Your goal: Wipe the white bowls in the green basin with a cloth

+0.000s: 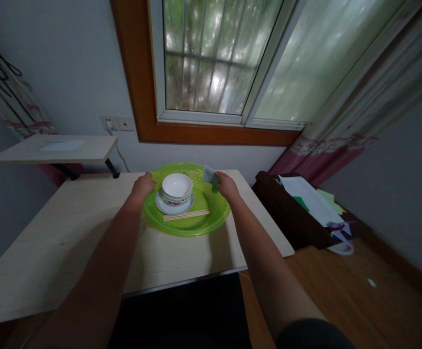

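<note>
- Far left: black cable (0, 68), looped, hanging against a patterned curtain (40, 127).
- Raised shelf (22, 149) on dark legs, sheet of paper (62, 145) on top; stands at left back of pale wooden table (51, 223).
- Wall sockets (116, 123) just above, one with a white plug in.
- Left hand (144, 186): at left rim of green basket, fingers clenched on the rim, thumb on the inner side.
- Green basket (156, 224): between both hands, over the table's back part, in front of the window; cannot tell whether it rests on the tabletop or is just off it.
- Inside, left of centre: white plate (161, 206), stack of bowls (177, 186) upright on it, nested, floral pattern on side.
- Chopsticks (186, 215): lying side by side in the basket, in front of plate.
- Grey-green cloth-like piece (210, 174): pinched in right hand (227, 185), over the basket's right back rim; cannot tell whether fingers also grip the rim.
- Window (218, 58) behind, wooden frame, bars outside.
- Right: dark brown furniture (289, 213), papers (305, 194) on it, below second curtain (327, 131).
</note>
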A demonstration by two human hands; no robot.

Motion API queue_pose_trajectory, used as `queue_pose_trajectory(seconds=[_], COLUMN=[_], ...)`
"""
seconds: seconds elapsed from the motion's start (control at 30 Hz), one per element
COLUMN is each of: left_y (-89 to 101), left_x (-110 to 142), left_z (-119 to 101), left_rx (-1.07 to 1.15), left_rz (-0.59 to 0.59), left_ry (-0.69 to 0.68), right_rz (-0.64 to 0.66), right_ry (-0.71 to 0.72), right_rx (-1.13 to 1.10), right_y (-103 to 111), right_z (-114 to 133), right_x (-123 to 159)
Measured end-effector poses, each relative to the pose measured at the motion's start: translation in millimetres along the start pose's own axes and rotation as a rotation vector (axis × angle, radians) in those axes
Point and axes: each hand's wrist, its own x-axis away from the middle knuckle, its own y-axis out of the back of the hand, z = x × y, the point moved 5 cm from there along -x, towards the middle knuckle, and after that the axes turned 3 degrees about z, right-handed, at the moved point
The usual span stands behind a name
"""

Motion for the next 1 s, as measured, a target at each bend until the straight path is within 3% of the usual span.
queue_pose_trajectory(seconds=[0.43,0.67,1.0], left_y=[-0.9,-2.4,-4.3], left_x=[-4.0,-6.8,-8.0], left_z=[2.1,2.1,0.6], left_rx=[0.061,0.034,0.006], left_rz=[0.002,0.013,-0.014], left_ry=[-0.009,0.027,0.01], right_rz=[0.0,0.042,0.3], right_ry=[0.008,0.176,0.374], right_rx=[0.074,0.252,0.528], right_y=[-0.5,-5.0,12.5], right_z=[3.1,18.8,43.4], right_x=[1.6,6.1,46.8])
